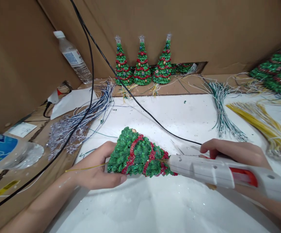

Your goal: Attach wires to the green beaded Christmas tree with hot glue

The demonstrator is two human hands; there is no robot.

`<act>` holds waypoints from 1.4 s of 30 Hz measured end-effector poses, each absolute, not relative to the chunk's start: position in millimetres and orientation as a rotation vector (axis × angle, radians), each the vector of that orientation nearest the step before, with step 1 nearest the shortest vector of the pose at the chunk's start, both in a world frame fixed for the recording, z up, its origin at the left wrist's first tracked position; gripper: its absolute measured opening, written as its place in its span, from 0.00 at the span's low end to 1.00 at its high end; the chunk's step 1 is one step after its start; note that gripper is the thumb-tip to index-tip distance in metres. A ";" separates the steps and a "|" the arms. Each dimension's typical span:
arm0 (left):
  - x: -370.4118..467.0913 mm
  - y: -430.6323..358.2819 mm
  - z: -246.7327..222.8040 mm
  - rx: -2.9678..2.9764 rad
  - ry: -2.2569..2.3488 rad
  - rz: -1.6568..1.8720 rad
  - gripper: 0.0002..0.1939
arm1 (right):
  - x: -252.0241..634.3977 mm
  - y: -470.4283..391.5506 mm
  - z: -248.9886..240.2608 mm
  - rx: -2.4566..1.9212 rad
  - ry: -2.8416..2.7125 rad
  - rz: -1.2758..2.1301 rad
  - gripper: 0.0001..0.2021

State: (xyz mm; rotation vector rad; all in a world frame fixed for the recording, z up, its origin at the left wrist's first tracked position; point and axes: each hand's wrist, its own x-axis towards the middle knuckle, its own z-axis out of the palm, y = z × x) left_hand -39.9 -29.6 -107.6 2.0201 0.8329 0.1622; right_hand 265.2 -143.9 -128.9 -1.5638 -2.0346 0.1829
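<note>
A green Christmas tree figurine with red glitter garlands lies tilted on its side, its base end held by my left hand. A thin yellow wire runs out from that base across my wrist. My right hand is wrapped round a white glue gun with a red part in its side. The glue gun's nozzle meets the tree near its narrow end; the exact contact is hard to make out. Part of my right hand is hidden behind the gun's body.
Three finished-looking trees with star tops stand along the cardboard back wall. Wire bundles lie around: blue-white, green-white and yellow. Black cables cross the workspace. A bottle leans left; another lies nearer.
</note>
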 end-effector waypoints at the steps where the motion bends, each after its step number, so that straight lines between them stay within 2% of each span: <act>1: -39.9 -29.7 -107.4 2.029 0.840 0.153 0.08 | 266.0 -143.2 -127.8 -1.544 -2.055 0.180 0.10; 17: -36.6 -30.2 -104.2 2.022 0.846 0.133 0.09 | 262.8 -147.6 -131.5 -1.633 -1.956 0.206 0.06; 34: -36.9 -29.4 -104.3 2.048 0.824 0.116 0.08 | 266.5 -145.7 -134.0 -1.589 -2.007 0.114 0.09; 39: -38.0 -29.7 -104.1 2.071 0.844 0.098 0.09 | 264.0 -140.7 -123.8 -1.535 -2.017 0.111 0.02; 42: -37.8 -29.7 -103.0 2.087 0.864 0.074 0.10 | 262.3 -140.3 -119.6 -1.535 -2.013 0.091 0.03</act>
